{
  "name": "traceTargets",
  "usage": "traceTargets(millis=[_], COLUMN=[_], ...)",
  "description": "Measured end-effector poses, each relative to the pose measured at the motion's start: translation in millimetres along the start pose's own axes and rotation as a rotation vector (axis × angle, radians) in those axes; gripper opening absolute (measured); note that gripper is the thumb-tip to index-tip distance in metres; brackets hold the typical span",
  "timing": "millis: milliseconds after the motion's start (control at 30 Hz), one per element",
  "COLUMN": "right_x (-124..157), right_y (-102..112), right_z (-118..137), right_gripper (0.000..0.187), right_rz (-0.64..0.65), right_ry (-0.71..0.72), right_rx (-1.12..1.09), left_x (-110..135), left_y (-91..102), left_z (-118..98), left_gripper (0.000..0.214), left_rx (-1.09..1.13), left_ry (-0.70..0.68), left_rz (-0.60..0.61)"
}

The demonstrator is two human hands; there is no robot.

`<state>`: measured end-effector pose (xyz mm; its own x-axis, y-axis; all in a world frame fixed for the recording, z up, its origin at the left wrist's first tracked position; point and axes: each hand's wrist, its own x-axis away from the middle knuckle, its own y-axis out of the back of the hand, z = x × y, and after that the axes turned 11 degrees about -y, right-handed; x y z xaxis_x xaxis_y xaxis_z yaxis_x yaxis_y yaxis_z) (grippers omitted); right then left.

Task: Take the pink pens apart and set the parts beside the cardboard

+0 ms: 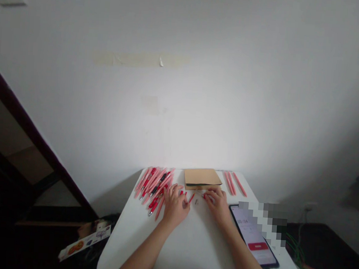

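Observation:
Both my hands rest on a white table [190, 242], close together near its middle. My left hand [175, 206] has its fingers curled around a small red pen part [191, 198]. My right hand [217, 203] pinches another small red piece at its fingertips. A tiny grey bit [196, 201] lies on the table between the two hands. A heap of several red pens [154, 184] lies just left of my left hand. A flat brown cardboard box [202, 178] sits just beyond my fingers.
Three pink-red pens [234, 183] lie in a row at the table's back right. A phone [254, 234] with a lit screen lies at the right, beside my right forearm. A white wall rises right behind the table. Boxes and cables lie on the dark floor.

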<state>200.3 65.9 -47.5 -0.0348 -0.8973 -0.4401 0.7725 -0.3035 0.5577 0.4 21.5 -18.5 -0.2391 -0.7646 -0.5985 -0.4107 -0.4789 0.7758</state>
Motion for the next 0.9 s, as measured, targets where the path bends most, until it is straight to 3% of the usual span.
traceTargets(millis=[333, 567, 700, 900], right_x=[0, 3, 6, 6], right_y=[1, 2, 3, 3], right_z=[0, 3, 8, 7], right_gripper=[0.024, 0.023, 0.036, 0.038], right_rz=[0.014, 0.034, 0.063, 0.081], right_ry=[-0.009, -0.012, -0.059, -0.065], right_rx=[-0.002, 0.094, 0.187, 0.209], left_x=[-2, -3, -2, 1], left_y=[5.2, 4.3, 1.3, -0.3], left_z=[-1, 11, 18, 19], left_gripper=[0.001, 0.025, 0.036, 0.032], left_rx=[-0.005, -0.109, -0.117, -0.121], left_ry=[0.008, 0.052, 0.052, 0.036], left_rz=[-0.006, -0.042, -0.017, 0.03])
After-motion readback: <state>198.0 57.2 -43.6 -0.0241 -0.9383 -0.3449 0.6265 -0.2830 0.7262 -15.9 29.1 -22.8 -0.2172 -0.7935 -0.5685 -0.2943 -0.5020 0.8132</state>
